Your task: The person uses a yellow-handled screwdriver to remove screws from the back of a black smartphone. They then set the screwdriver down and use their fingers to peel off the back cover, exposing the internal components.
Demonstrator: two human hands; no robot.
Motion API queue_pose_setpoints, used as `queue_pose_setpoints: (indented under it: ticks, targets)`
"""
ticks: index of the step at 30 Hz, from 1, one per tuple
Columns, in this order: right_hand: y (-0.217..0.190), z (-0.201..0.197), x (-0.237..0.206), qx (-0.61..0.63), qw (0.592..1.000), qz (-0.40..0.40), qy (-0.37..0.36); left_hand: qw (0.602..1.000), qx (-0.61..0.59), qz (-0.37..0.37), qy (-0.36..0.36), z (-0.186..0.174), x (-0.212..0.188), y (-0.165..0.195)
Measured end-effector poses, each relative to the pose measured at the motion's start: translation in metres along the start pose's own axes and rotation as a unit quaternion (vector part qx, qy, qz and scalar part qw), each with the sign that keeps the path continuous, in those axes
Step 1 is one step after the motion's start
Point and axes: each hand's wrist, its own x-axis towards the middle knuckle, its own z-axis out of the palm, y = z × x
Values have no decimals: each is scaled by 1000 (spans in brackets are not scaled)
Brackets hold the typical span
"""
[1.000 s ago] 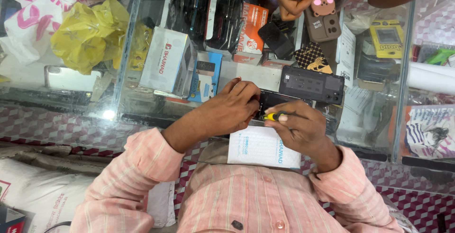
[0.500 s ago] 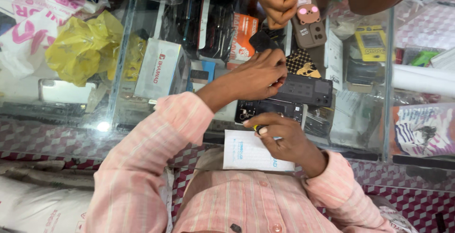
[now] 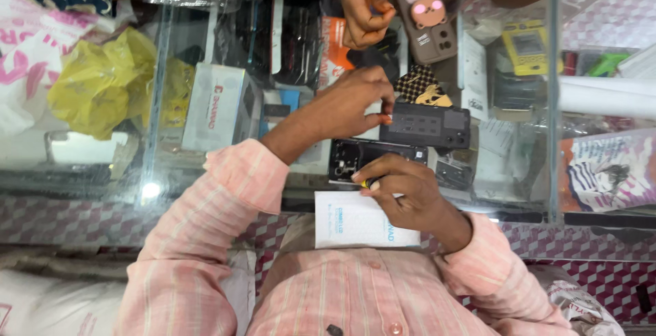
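A glass display counter (image 3: 519,192) spans the view, its shelves below crowded with boxed goods, and a crumpled yellow plastic bag (image 3: 102,86) lies on its far left. Close to the person's chest a white box (image 3: 355,221) rests at the counter's near edge. Just beyond it lies an opened black phone (image 3: 372,158), back cover off, with a separate dark phone back panel (image 3: 427,125) just beside it, further out. The person's left hand (image 3: 352,103) reaches across the glass, fingertips pinched narrow right at the edge of that panel — whether they hold anything small cannot be told. The right hand (image 3: 403,189) curls over the opened phone's near edge, closed on a small yellow-tipped tool (image 3: 367,184). Across the counter another person's hand (image 3: 365,8) hovers beside a brown cartoon phone case (image 3: 427,15).
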Motion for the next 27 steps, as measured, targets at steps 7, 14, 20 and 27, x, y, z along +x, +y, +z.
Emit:
queue_pose_setpoints:
  ticks: [7,14,20,27]
  targets:
    - [16,3,-9,24,998,27,56,996,-49,-31,71,-30,-74,30]
    - [12,-6,-1,88,996,9,12,996,-56,-58,40,-14,-105,52]
    - [9,-8,2,149,988,35,-16,998,-21,-60,5,0,-102,46]
    - [11,-6,6,177,983,36,19,995,-35,-97,-1,3,-100,43]
